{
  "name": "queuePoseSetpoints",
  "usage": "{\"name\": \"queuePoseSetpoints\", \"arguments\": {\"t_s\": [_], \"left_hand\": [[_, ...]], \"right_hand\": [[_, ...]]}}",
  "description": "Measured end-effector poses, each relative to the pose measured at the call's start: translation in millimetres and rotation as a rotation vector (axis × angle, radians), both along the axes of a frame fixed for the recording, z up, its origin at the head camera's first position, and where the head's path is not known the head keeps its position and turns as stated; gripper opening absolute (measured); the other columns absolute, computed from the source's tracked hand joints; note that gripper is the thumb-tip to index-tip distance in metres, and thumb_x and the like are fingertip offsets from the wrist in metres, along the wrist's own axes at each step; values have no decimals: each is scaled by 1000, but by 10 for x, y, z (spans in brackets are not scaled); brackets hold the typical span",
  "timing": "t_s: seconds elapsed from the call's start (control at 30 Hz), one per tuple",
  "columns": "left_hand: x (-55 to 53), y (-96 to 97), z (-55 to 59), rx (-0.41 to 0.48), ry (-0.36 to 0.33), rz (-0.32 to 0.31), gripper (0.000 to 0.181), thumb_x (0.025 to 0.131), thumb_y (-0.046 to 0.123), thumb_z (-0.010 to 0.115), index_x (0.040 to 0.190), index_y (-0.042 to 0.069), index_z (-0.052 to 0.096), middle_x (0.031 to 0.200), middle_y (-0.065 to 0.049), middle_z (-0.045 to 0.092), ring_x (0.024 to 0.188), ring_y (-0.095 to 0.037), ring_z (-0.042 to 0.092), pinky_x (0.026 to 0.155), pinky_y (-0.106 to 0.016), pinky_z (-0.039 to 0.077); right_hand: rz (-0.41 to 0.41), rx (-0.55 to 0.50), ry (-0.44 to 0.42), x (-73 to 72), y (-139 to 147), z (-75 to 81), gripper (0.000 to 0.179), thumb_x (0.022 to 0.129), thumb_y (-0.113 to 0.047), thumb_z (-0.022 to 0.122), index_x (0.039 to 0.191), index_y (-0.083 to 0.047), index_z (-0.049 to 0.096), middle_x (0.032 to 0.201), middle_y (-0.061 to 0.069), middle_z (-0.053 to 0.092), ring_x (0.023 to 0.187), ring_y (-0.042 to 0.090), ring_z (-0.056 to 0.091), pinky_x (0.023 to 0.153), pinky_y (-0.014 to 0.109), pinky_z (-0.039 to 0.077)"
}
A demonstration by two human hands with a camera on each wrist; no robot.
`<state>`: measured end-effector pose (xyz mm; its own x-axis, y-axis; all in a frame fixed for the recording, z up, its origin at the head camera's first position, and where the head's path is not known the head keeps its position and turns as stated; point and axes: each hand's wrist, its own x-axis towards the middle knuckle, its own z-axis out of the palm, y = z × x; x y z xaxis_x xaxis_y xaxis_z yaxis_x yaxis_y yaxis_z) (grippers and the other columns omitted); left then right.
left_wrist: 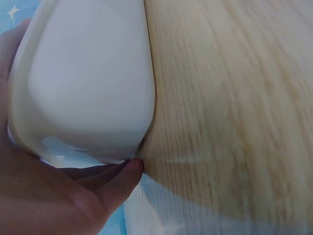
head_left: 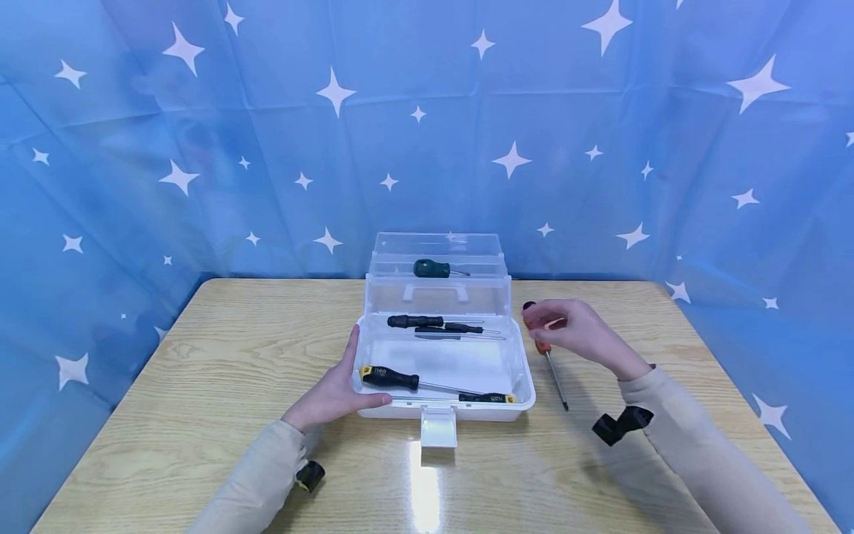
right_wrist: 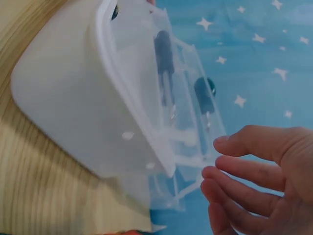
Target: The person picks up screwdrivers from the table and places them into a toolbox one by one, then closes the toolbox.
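Head view: a person's two hands work at a white plastic toolbox (head_left: 443, 371) that stands open about mid-table, toward the far edge of the wood-grain table (head_left: 200, 415).
Near edge of table: a bright glare patch on the bare wood; both beige sleeves come in from here, each with a black wrist-camera mount.
Toolbox latch: a white latch tab (head_left: 438, 429) hangs off the box's near wall, pointing at the near edge.
Left hand (head_left: 333, 393): grip spread and relaxed, fingers laid straight along the box's left wall, thumb along its near-left corner; it presses the box and clasps nothing.
Left wrist view: the thumb tip (left_wrist: 131, 169) touches the base of the box's rounded corner (left_wrist: 83, 83) where it meets the table.
Box near part: a black-handled screwdriver with a yellow collar (head_left: 390, 377), and a second black-and-yellow one (head_left: 487, 398) by the near-right corner.
Box far part: two more black-handled screwdrivers (head_left: 415, 321) lying across.
Right hand (head_left: 567, 330): grip curled round the orange-red handle of a screwdriver (head_left: 551, 363), just right of the box; the shaft slants down toward the near edge, tip at the table.
Right wrist view: fingers (right_wrist: 254, 171) loosely bent beside the clear lid; the handle is barely seen.
Lid: clear lid (head_left: 437, 274) stands upright, with a green-handled screwdriver (head_left: 432, 268) in its tray.
Beyond the far edge: blue cloth with white stars (head_left: 427, 111).
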<state>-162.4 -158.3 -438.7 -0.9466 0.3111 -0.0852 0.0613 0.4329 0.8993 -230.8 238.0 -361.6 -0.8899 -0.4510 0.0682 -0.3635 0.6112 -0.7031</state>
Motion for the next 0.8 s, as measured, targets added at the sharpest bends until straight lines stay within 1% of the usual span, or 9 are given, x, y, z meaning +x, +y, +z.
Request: {"name": "queuePoseSetpoints", "arguments": {"t_s": [0.13,0.33,0.47,0.57,0.67,0.8], "left_hand": [[3,0,-2,-5,0,3,126,75,30,85,155,17,-12,153,-19,29,135,-37,34,106,-59,28],[4,1,6,6,3,1,126,75,29,85,155,17,-12,151,-19,32,134,-36,36,105,-58,29],[6,3,0,11,5,0,126,75,28,85,155,17,-12,150,-19,34,133,-36,37,105,-58,29],[7,2,-6,16,8,-2,125,75,27,85,155,17,-11,150,-19,34,133,-36,38,106,-57,29],[7,1,-3,21,9,-4,125,75,27,85,155,17,-12,150,-19,34,133,-36,37,106,-57,29],[6,2,-2,16,10,-5,125,75,27,85,155,17,-12,152,-19,32,134,-37,36,105,-58,28]], "right_hand": [[-9,-1,7,-30,58,-80,25,89,-6,68,112,4,67,107,20,66,95,27,62,79,39,53],[-26,3,-45,-58,119,-154,31,89,-7,69,115,7,63,112,22,64,99,32,61,84,44,52],[-46,8,-63,-63,139,-169,36,89,-8,68,121,8,61,113,23,63,100,33,61,83,43,52],[-73,3,-72,-71,160,-187,40,89,-9,68,125,7,58,114,23,63,100,33,61,80,39,53],[-104,-4,-71,-88,185,-226,42,89,-10,67,127,7,58,114,23,63,99,33,61,78,36,53],[-136,-11,-63,-118,209,-314,44,89,-9,67,127,8,56,116,26,62,102,36,60,81,40,52]]}}
